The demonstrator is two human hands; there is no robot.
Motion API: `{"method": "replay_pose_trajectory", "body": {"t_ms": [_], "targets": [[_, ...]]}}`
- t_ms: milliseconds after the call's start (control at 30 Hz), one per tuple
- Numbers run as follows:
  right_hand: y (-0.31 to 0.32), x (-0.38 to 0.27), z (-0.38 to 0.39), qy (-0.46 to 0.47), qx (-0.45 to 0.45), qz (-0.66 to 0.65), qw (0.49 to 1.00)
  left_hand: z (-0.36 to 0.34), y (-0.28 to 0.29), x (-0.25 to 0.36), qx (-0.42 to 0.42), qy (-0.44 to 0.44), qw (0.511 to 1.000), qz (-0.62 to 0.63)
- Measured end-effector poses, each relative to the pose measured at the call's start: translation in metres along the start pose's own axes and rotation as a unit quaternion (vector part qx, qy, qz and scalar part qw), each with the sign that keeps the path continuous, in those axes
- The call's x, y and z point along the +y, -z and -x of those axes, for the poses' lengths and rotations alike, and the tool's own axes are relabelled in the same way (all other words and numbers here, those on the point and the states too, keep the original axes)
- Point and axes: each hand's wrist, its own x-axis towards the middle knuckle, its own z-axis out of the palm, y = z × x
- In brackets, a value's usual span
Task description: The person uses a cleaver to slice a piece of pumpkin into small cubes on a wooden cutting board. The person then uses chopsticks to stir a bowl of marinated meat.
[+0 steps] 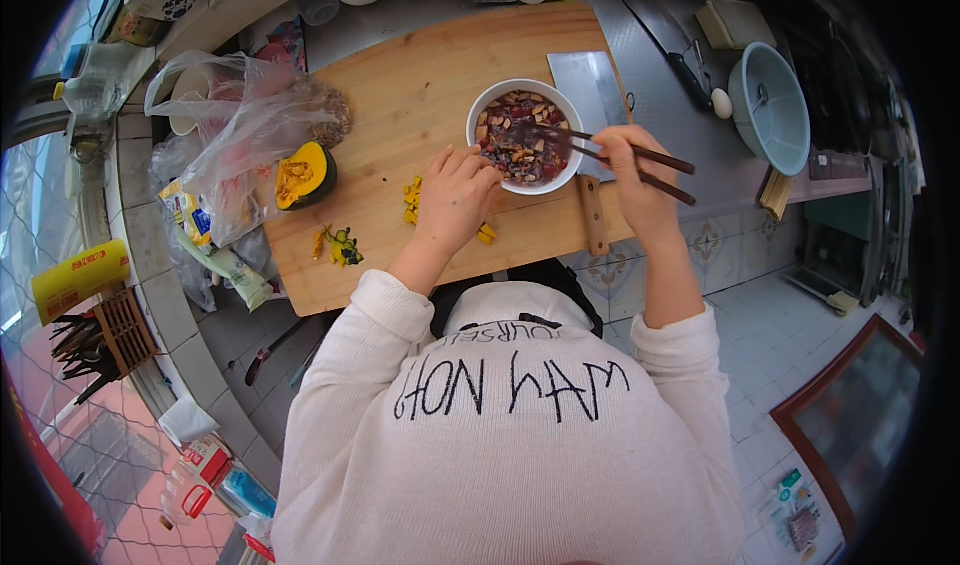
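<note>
A white bowl point(478, 105) stands on the wooden cutting board point(400, 75), filled with dark reddish liquid, mixed grains and chopped pieces. My left hand point(460, 193) grips the bowl's near left rim with bent fingers; the thumb is partly hidden. Dark chopsticks point(662, 157) are held in my right hand point(638, 180), and their tips dip into the mixture. Small yellow pumpkin cubes point(411, 201) lie beside and behind my left wrist. To the right of the bowl rests a cleaver point(594, 215), its wide blade flat on the board and its wooden handle toward me.
A cut pumpkin half point(306, 176) and green peel scraps point(344, 248) sit on the board's left side, next to clear plastic bags point(225, 150). Rightward on the counter are a black-handled knife point(690, 80), an egg point(721, 103) and a pale blue basin point(768, 105).
</note>
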Motion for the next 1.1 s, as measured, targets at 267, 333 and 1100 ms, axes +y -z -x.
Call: {"method": "replay_pose_trajectory", "body": {"t_ms": [267,333,1100], "targets": [[-0.002,0.012,0.015,-0.096,0.002,0.011,0.995,0.0,0.001,0.002,0.0,-0.001,1.0,0.011],[-0.014,0.013,0.016,-0.142,0.016,-0.086,0.986,-0.001,0.001,0.004,0.022,-0.005,1.0,0.019],[-0.008,0.003,0.013,-0.141,-0.01,-0.047,0.989,0.002,0.004,-0.002,0.03,-0.007,0.999,0.029]]}}
